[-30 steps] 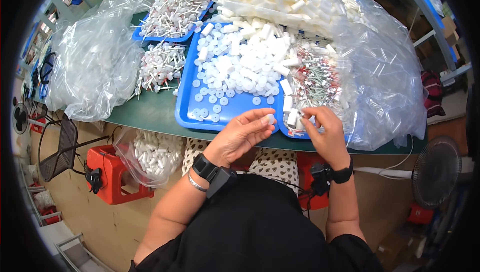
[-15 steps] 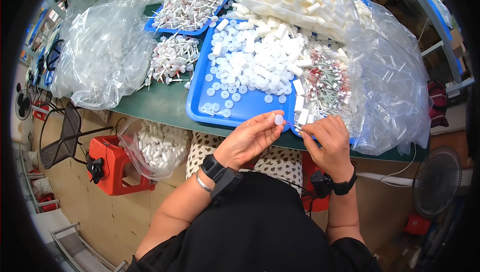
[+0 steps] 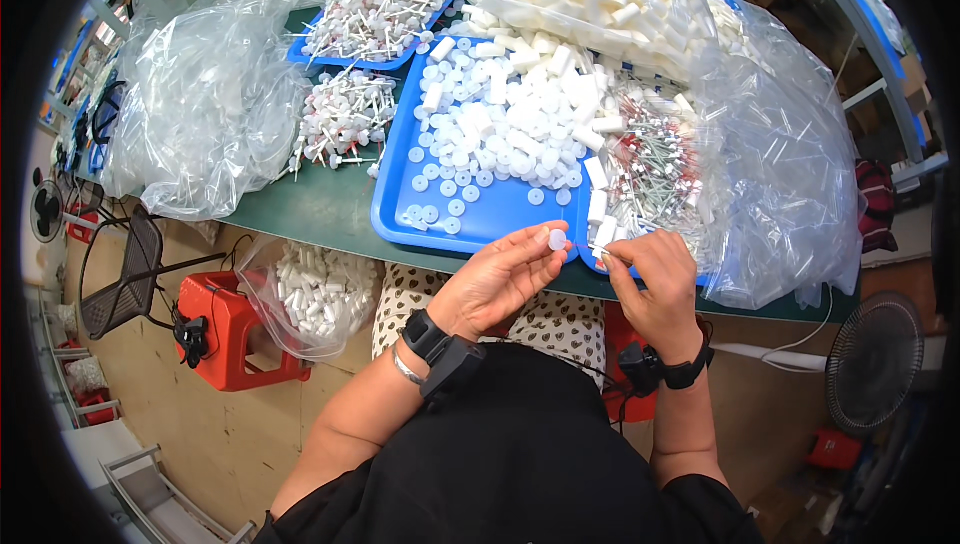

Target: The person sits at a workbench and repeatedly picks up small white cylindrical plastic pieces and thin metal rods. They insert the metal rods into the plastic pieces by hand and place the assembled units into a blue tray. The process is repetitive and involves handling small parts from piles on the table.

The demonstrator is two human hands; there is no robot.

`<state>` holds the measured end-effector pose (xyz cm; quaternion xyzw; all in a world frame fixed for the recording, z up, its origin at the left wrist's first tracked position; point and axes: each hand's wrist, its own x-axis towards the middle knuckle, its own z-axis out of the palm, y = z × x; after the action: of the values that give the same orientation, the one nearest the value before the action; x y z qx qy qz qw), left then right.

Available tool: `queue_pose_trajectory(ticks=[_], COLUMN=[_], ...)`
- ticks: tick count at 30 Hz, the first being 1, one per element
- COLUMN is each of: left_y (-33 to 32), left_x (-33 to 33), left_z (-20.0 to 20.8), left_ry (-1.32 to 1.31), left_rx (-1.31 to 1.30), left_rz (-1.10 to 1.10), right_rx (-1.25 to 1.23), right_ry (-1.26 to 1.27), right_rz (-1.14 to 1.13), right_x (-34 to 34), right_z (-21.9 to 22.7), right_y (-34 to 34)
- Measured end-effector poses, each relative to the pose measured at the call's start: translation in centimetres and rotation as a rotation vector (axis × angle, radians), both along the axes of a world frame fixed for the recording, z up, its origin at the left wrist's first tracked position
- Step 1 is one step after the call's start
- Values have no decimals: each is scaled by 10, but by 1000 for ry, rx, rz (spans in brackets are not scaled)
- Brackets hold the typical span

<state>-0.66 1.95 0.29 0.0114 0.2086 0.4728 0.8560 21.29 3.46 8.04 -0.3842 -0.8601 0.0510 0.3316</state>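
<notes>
From my remote view, the left hand point(image 3: 508, 279) pinches a white disc point(image 3: 557, 240); the right hand point(image 3: 655, 276) grasps a thin pin point(image 3: 598, 253) near the blue tray point(image 3: 495, 214).

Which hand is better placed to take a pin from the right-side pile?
Probably the right hand: it is nearer the pins, though it pinches a thin piece. The left hand, farther away, holds a disc.

"Where can a hand pass?"
"Across the bare front middle of the tray point(image 3: 512, 216), or over the surface point(image 3: 320, 206) left of it."
"What's in the way?"
"The disc heap point(image 3: 505, 134) behind, bags point(image 3: 790, 184) at both sides, and the left hand point(image 3: 515, 269) over the tray's near right corner."
</notes>
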Motion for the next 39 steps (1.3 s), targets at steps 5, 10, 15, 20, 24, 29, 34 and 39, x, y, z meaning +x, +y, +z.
queue_pose_trajectory(ticks=[5,10,15,20,24,29,34,39], left_y=[1,0,-1,-1,-1,0,0,-1], left_x=[-2,0,-1,-1,-1,-1,0,3], left_z=[2,7,12,12,10,11,8,8], left_ry=[-15,203,306,334,303,260,262,256], left_rx=[26,105,157,157,149,139,144,146], left_rz=[-13,-27,-25,-23,-31,-51,-66,-75], right_rx=[5,26,66,64,59,32,-2,-31], right_ry=[-31,-51,-151,-158,-144,-133,-124,-126], right_rz=[-14,2,-12,3,15,-30,-11,5], right_x=[2,-1,-2,-3,-3,-2,-1,-3], right_z=[0,5,7,7,4,1,-1,1], right_y=[0,-2,-2,-4,-3,-4,-6,-7])
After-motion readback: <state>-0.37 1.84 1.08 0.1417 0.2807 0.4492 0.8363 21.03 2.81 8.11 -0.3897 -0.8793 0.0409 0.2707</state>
